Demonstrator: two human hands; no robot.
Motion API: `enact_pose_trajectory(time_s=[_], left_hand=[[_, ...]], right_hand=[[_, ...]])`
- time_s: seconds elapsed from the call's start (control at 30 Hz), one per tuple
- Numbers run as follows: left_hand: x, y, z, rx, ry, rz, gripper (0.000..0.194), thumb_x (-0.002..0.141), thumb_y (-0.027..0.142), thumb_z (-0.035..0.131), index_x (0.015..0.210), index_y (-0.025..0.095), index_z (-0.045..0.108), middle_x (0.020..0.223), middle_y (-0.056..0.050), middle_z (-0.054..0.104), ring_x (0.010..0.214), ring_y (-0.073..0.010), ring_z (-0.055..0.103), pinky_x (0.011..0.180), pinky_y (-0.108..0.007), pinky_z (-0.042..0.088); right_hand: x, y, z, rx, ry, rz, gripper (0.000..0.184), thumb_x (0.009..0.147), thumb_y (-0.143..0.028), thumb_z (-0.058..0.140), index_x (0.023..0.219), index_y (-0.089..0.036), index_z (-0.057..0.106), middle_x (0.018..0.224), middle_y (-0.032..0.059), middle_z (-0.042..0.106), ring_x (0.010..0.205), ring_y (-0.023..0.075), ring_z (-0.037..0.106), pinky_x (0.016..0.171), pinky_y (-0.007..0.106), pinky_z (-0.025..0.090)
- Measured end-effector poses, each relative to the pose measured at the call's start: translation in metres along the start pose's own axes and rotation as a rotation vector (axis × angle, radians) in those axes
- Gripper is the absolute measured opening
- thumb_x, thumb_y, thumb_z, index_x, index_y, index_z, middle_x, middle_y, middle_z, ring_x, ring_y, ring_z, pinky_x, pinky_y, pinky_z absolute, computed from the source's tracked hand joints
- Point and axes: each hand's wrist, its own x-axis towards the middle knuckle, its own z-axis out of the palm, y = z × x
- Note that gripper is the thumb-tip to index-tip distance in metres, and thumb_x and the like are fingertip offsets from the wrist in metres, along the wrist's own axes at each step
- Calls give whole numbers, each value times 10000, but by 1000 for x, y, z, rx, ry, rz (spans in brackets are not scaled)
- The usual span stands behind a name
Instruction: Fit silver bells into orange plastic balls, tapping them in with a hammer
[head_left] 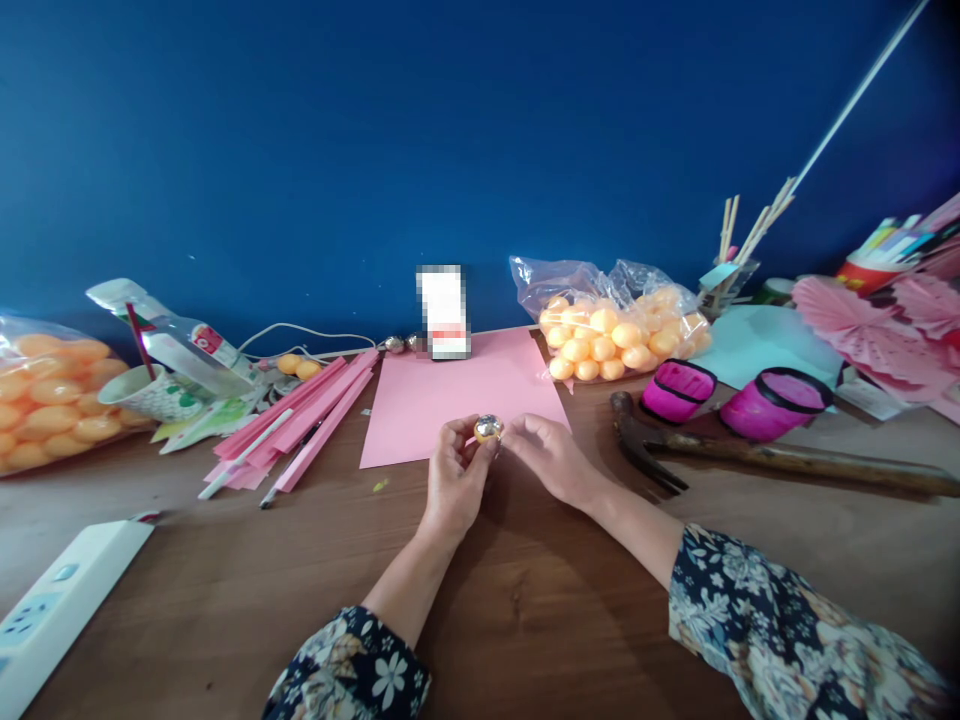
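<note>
My left hand (456, 470) and my right hand (551, 458) meet over the near edge of a pink paper sheet (457, 390) on the wooden table (225, 590). Between their fingertips sits a small ball (488, 429), orange with shiny silver on it. The fingers of both hands are pinched on this ball. Two more silver balls (403, 344) lie at the sheet's far left corner.
A bag of orange balls (619, 335) lies behind the sheet, another (45, 400) at far left. Pink paper strips (300, 420), a hammer (750, 455), two pink cups (727, 395), a power strip (52, 610), a cup and bottle (161, 375), pink paper fans (885, 330).
</note>
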Motion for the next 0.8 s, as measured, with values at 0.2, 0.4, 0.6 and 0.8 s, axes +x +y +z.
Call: enact_pose_trajectory(time_s=[0.2,0.4,0.6,0.8], left_hand=[[0,0,0,18,6,5,320,722,238,608,1008,169,482,1020,-89,600,934,-173,580,801,-320,477],[2,-2,-2,2,0,-17,436,718,239,610,1124,182,462,1084,-96,588,970,-186,574,859,-351,456],[2,-1,-1,15,16,-63,456,692,242,632,1126,168,514,1086,-99,602,974,-209,578,867,-365,452],[3,0,-1,33,29,-66,454,684,235,639,1116,163,520,1125,-109,581,1002,-215,565,872,-360,447]], right_hand=[[0,0,0,-22,-5,1,196,829,-327,458,802,-170,573,785,13,621,758,145,552,716,254,422],[0,-2,-1,-51,-10,8,189,827,-322,460,792,-173,571,776,12,620,745,147,547,711,262,424],[0,-1,-2,-53,-14,19,177,819,-314,468,783,-174,571,769,9,620,741,147,548,698,261,429],[1,-1,-1,-55,-17,37,187,819,-320,467,783,-169,571,759,8,617,722,140,544,680,254,430]])
